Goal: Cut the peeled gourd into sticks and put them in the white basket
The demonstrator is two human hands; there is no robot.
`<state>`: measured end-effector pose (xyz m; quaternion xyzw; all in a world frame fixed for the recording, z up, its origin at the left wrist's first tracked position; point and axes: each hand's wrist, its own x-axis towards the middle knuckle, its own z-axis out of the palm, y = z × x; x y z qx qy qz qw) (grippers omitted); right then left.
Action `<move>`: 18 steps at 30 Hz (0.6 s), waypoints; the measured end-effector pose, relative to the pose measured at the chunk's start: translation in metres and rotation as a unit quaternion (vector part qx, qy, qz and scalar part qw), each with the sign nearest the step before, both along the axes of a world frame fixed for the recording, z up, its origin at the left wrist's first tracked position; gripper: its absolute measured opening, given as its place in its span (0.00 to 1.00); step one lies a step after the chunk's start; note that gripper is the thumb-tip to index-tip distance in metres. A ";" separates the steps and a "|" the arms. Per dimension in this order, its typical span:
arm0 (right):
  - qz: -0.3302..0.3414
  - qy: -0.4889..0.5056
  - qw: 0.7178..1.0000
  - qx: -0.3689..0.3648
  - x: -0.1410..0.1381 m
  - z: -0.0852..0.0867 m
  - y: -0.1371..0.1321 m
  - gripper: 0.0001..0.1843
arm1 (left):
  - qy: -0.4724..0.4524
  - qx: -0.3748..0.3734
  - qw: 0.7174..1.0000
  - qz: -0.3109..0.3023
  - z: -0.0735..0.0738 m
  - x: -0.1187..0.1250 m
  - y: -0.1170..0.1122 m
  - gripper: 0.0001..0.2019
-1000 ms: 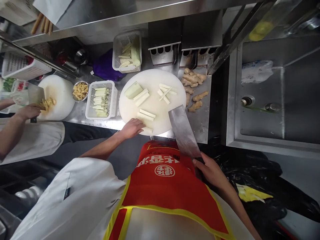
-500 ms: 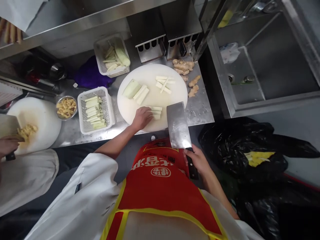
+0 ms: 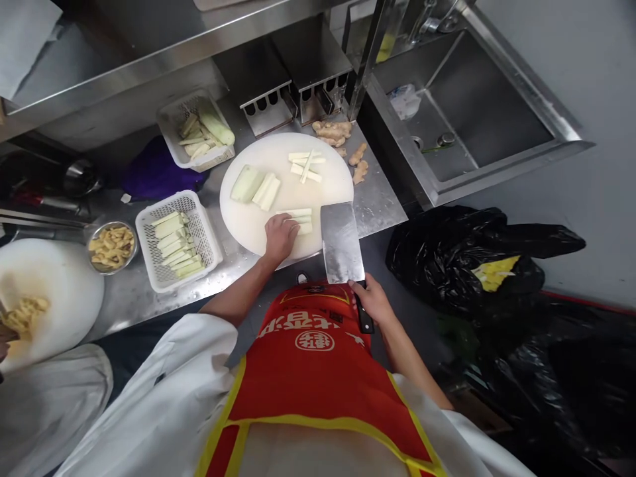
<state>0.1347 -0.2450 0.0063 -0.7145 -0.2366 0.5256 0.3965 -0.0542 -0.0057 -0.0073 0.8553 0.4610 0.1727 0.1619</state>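
My right hand [image 3: 376,303] is closed round the black handle of a cleaver [image 3: 342,242]. Its broad blade points away from me at the board's near right edge, tilted flat to view. My left hand [image 3: 280,237] rests, fingers curled, on pale green vegetable strips [image 3: 302,225] at the near side of the round white cutting board [image 3: 328,192]. The fingertips partly hide these strips. Farther back on the board lie a peeled vegetable chunk [image 3: 247,183], thick cut slabs [image 3: 267,192] beside it, and a few crossed strips [image 3: 307,165] to the right.
Left of the board stands a white basket [image 3: 211,255] of cut strips; another basket [image 3: 218,156] holds larger pieces. Ginger [image 3: 332,131] lies behind the board. A metal bowl [image 3: 112,246] and a co-worker's board [image 3: 74,291] are far left. A sink [image 3: 497,165] and black bags [image 3: 447,245] are right.
My view has swung, shifting the counter leftward and bringing more of the right side in. The left hand stays on the strips, and the cleaver remains in the right hand near the board's edge.
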 end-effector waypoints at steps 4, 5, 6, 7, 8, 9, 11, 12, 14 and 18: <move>0.007 -0.042 0.999 -0.019 -0.002 0.000 0.004 0.20 | 0.026 -0.012 1.000 0.010 0.002 0.003 -0.002 0.15; 0.009 -0.048 0.999 -0.024 -0.003 0.000 0.006 0.20 | 0.034 -0.013 0.999 0.009 0.003 0.004 -0.002 0.15; 0.010 -0.047 0.999 -0.025 -0.004 0.000 0.009 0.21 | 0.040 -0.015 0.999 0.007 0.003 0.004 -0.002 0.16; 0.007 -0.041 0.999 -0.021 -0.005 -0.001 0.012 0.22 | 0.044 -0.017 0.999 0.005 0.004 0.004 -0.002 0.16; 0.002 -0.030 0.999 -0.016 -0.006 -0.001 0.015 0.22 | 0.045 -0.018 0.999 0.005 0.004 0.004 -0.002 0.16; -0.005 -0.018 1.000 -0.011 -0.007 -0.001 0.019 0.23 | 0.042 -0.020 0.999 0.006 0.004 0.003 -0.002 0.15; -0.018 0.004 1.000 -0.002 -0.009 -0.001 0.026 0.24 | 0.033 -0.022 0.999 0.010 0.005 0.002 -0.003 0.15; -0.018 0.010 1.000 0.002 -0.009 0.000 0.029 0.24 | 0.030 -0.021 0.999 0.012 0.006 0.002 -0.003 0.14; -0.013 0.012 1.000 0.009 -0.010 0.001 0.034 0.23 | 0.031 -0.012 0.999 0.014 0.009 0.000 -0.003 0.15; -0.008 0.005 1.000 0.013 -0.008 0.003 0.041 0.22 | 0.053 0.029 0.998 -0.018 0.018 0.002 0.000 0.23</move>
